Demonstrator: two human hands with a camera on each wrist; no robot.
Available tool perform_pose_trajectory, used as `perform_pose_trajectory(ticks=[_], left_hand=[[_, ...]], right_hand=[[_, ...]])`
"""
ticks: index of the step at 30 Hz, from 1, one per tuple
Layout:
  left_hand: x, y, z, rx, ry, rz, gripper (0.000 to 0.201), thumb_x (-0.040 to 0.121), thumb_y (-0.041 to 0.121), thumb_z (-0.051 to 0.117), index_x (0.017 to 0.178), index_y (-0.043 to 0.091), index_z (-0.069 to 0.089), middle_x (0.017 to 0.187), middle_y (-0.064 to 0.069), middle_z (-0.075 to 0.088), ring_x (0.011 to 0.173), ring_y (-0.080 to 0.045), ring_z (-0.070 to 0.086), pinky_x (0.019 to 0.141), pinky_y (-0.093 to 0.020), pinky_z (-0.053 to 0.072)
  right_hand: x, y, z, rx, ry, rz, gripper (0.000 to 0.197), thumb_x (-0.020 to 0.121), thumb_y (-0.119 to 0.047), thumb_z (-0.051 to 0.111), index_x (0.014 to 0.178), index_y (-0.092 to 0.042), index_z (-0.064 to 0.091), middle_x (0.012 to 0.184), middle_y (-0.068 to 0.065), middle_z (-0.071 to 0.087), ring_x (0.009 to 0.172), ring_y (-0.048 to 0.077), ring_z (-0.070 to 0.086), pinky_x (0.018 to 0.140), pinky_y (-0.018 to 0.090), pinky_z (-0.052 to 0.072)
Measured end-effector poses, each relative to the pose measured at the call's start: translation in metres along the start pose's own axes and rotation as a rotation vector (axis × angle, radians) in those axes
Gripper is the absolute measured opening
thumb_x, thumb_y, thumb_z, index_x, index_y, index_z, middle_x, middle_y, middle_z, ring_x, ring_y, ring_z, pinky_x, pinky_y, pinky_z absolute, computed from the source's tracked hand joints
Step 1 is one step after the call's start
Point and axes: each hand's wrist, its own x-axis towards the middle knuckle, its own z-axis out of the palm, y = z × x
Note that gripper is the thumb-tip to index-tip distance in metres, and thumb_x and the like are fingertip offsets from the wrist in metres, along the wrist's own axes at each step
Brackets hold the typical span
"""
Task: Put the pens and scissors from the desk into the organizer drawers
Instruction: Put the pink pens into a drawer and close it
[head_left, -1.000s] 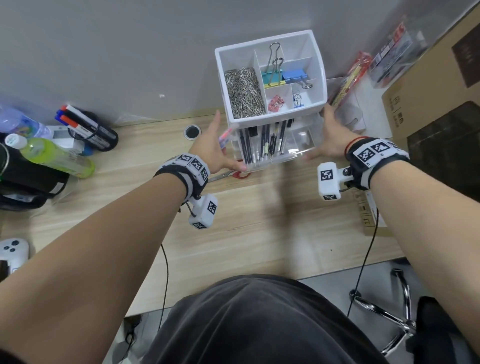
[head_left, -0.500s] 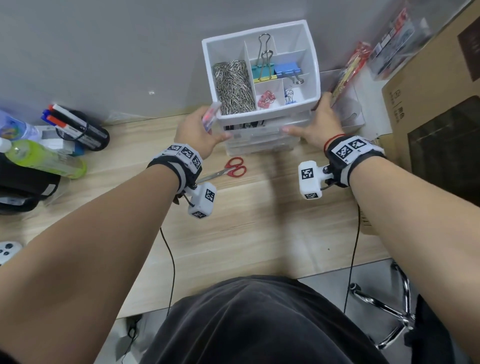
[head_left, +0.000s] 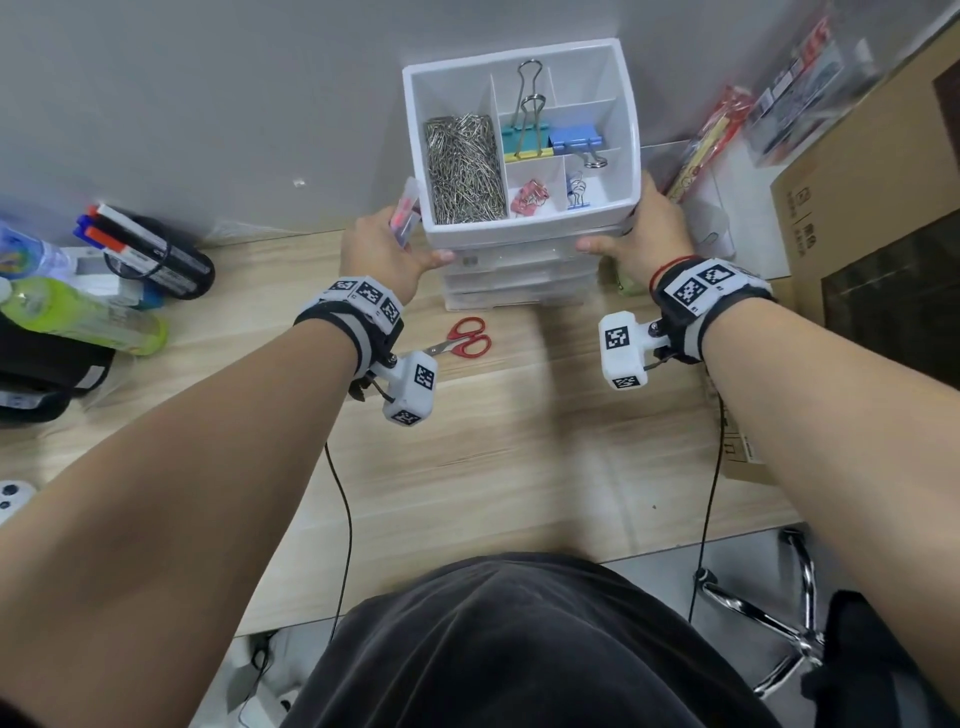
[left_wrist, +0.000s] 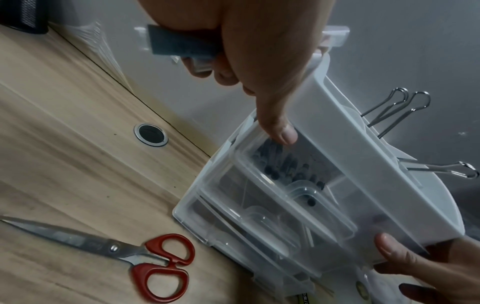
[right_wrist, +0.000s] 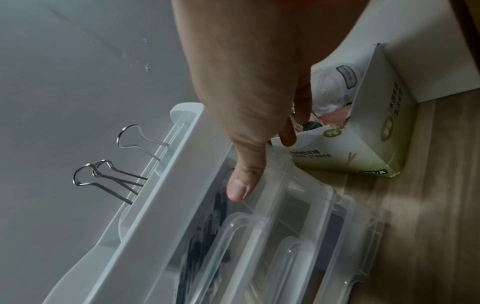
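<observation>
Red-handled scissors (left_wrist: 113, 248), white organizer (head_left: 524, 233), woodgrain desk (head_left: 519, 441).

Scissors (head_left: 466, 339) tips are hidden under the wrist camera (head_left: 410, 387). Left hand (head_left: 382, 255) grips some clear packet (head_left: 407, 210), way too blurry to tell what.

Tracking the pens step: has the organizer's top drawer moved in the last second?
Yes. The top drawer has slid in toward the wall: it stuck out past the front edge of the white tray, now it sits nearly flush beneath it.
</observation>
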Motion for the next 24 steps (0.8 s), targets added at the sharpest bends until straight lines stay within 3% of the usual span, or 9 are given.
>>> perform_pose_trajectory(ticks=[3, 5, 6, 7, 9, 13, 17, 20, 24], left_hand=[[0.004, -0.003, -0.002, -0.053, -0.073, 0.033, 0.059, 0.073, 0.034, 0.084, 0.121, 0.006, 0.064, 0.147, 0.009, 0.049, 0.089, 0.000, 0.067, 0.054, -0.008, 0.044], [0.007, -0.008, -0.006, -0.107, -0.116, 0.014, 0.054, 0.075, 0.027, 0.085, 0.121, 0.009, 0.064, 0.150, 0.016, 0.044, 0.113, 0.005, 0.045, 0.059, -0.006, 0.046], [0.009, -0.011, -0.006, -0.102, -0.115, 0.003, 0.051, 0.074, 0.028, 0.085, 0.117, 0.007, 0.065, 0.144, 0.013, 0.053, 0.093, 0.006, 0.059, 0.063, -0.011, 0.049], [0.010, -0.015, -0.007, -0.072, -0.108, -0.003, 0.048, 0.075, 0.030, 0.085, 0.111, 0.004, 0.066, 0.130, 0.009, 0.063, 0.073, -0.006, 0.049, 0.064, -0.017, 0.051], [0.006, -0.022, -0.007, -0.019, -0.084, 0.014, 0.042, 0.079, 0.034, 0.081, 0.103, 0.004, 0.064, 0.103, 0.007, 0.064, 0.064, -0.008, 0.051, 0.057, -0.021, 0.046], [-0.012, -0.036, -0.008, -0.049, -0.303, -0.017, 0.039, 0.091, 0.042, 0.065, 0.094, 0.004, 0.059, 0.072, -0.001, 0.053, 0.049, -0.010, 0.042, 0.047, -0.024, 0.042], [-0.032, -0.040, -0.007, -0.228, -0.592, -0.063, 0.077, 0.077, 0.069, 0.064, 0.098, -0.006, 0.061, 0.052, 0.000, 0.042, 0.042, -0.017, 0.036, 0.047, -0.027, 0.038], [-0.047, -0.029, -0.003, -0.532, -0.763, -0.099, 0.032, 0.101, 0.029, 0.053, 0.089, -0.001, 0.057, 0.048, 0.005, 0.034, 0.039, -0.009, 0.030, 0.042, -0.020, 0.029], [-0.059, -0.019, -0.009, -0.635, -0.853, -0.130, 0.025, 0.102, 0.027, 0.049, 0.097, 0.007, 0.062, 0.054, 0.003, 0.052, 0.042, -0.010, 0.045, 0.048, -0.022, 0.037]], right_hand=[[-0.001, 0.005, 0.002, 0.023, 0.006, 0.018, 0.084, 0.067, -0.037, 0.089, 0.137, -0.024, 0.045, 0.133, -0.001, 0.063, 0.121, 0.020, 0.059, 0.104, 0.044, 0.048], [-0.004, 0.009, 0.005, -0.014, 0.013, 0.036, 0.079, 0.071, -0.037, 0.086, 0.136, -0.024, 0.044, 0.132, 0.000, 0.064, 0.120, 0.023, 0.060, 0.102, 0.047, 0.049], [-0.004, 0.011, 0.007, -0.045, 0.015, 0.055, 0.074, 0.074, -0.034, 0.084, 0.135, -0.022, 0.045, 0.131, 0.003, 0.064, 0.120, 0.026, 0.060, 0.101, 0.048, 0.049], [-0.006, 0.010, 0.009, -0.077, 0.019, 0.087, 0.067, 0.078, -0.031, 0.082, 0.134, -0.018, 0.046, 0.128, 0.007, 0.065, 0.118, 0.029, 0.060, 0.100, 0.048, 0.049], [-0.009, 0.008, 0.011, -0.179, -0.024, 0.193, 0.050, 0.084, -0.024, 0.074, 0.127, -0.012, 0.051, 0.117, 0.011, 0.067, 0.107, 0.032, 0.064, 0.091, 0.043, 0.053], [-0.027, -0.019, 0.014, -0.427, -0.530, 0.265, 0.031, 0.088, -0.034, 0.069, 0.093, -0.003, 0.069, 0.087, 0.009, 0.076, 0.061, 0.020, 0.065, 0.059, 0.029, 0.052], [-0.050, -0.063, 0.028, -0.037, -0.790, 0.068, 0.032, 0.092, -0.042, 0.066, 0.104, -0.012, 0.068, 0.086, 0.001, 0.074, 0.063, 0.015, 0.062, 0.054, 0.023, 0.049], [-0.062, -0.090, 0.043, 0.372, -0.770, -0.003, 0.030, 0.092, -0.022, 0.068, 0.119, -0.008, 0.064, 0.075, 0.001, 0.067, 0.053, 0.011, 0.053, 0.049, 0.020, 0.044], [-0.064, -0.098, 0.047, 0.605, -0.699, -0.074, 0.023, 0.093, -0.008, 0.065, 0.116, -0.006, 0.065, 0.077, 0.007, 0.056, 0.050, 0.008, 0.046, 0.044, 0.018, 0.039]])
